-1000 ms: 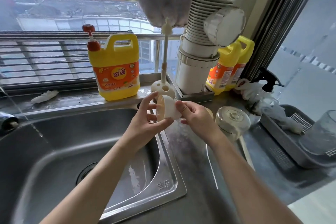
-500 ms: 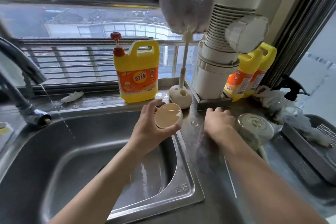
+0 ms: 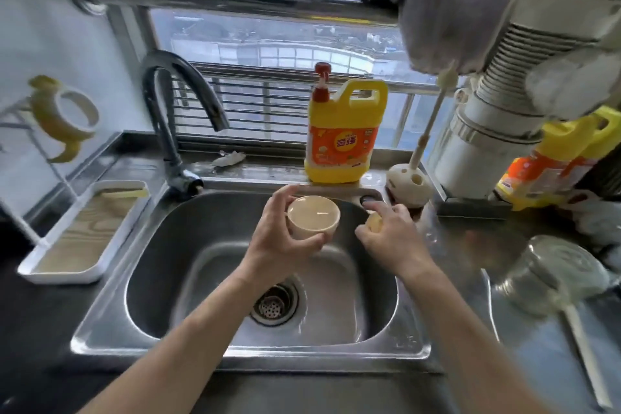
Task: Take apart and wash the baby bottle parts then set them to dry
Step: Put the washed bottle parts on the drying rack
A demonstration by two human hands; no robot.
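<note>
left hand [image 3: 279,242] grips cream cap [image 3: 313,217] over the sink [image 3: 174,245] | right hand [image 3: 393,239] pinches a small yellowish part [image 3: 373,222] near its back edge | risk: a slippery grip could drop that part toward the drain [image 3: 274,304]

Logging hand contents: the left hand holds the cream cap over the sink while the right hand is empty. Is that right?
Not quite. In the head view the right hand is not empty: it grips a small yellowish part. The left hand does hold the cream cap over the sink.
</note>
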